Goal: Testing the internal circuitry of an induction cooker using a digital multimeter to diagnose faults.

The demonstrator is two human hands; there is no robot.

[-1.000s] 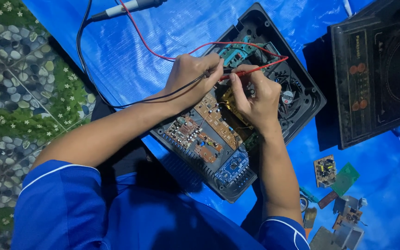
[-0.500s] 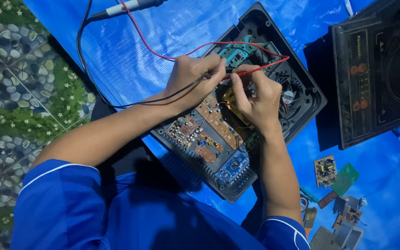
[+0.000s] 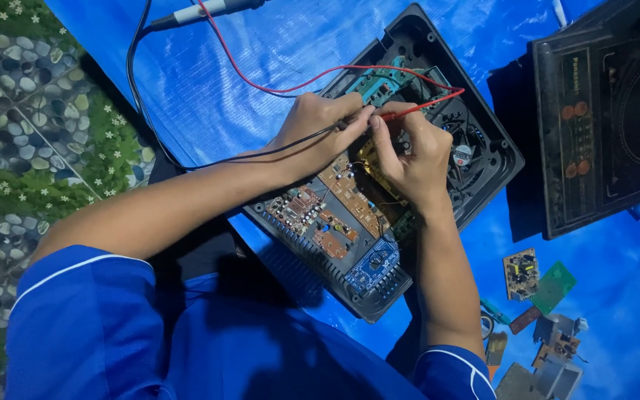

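The cooker base (image 3: 379, 185) lies already opened on the blue sheet (image 3: 275, 67). Left hand (image 3: 318, 133) pinches the black probe (image 3: 335, 127), right hand (image 3: 409, 155) the red probe (image 3: 424, 105), both on the circuit board (image 3: 338, 215); testing seems underway, reassembly remains.

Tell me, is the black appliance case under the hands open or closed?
Open. The black case has no top cover: its brown circuit board, blue board and fan are exposed.

Glossy crinkled blue plastic tarp (image 3: 275, 59) under a matt black plastic housing (image 3: 483, 167).

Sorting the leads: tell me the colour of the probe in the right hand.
Red probe, held by the right hand; head view.
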